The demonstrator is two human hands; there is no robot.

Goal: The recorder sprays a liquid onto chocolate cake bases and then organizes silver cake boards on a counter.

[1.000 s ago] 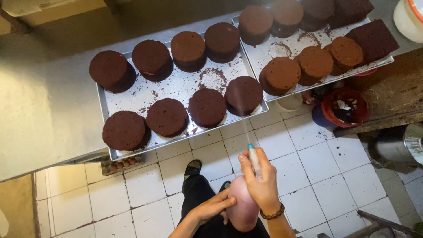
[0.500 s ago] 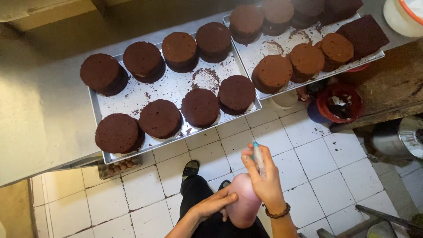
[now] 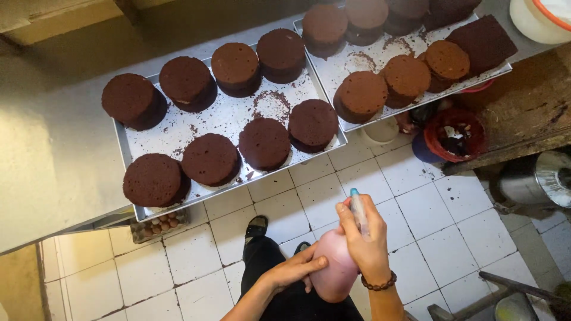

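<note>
No labels, signs or screens showed. Well up and left of the hands' grip, an egg carton (image 3: 159, 225) sat under the tray's edge, holding brown eggs.

Floor (image 3: 380, 196): white square tiles, dark grout, scuffed. Stainless counter (image 3: 47, 148) spans upper left, its edge running diagonally. Dark worn wooden surface (image 3: 523, 113) at right. Metal pot (image 3: 541, 178) on the floor below it. Metal frame (image 3: 505, 285) at lower right. Light is warm, casting a yellowish glare on the steel.

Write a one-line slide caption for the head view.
Both hands hold a pink squeeze bottle below metal trays of round chocolate cakes.
</note>
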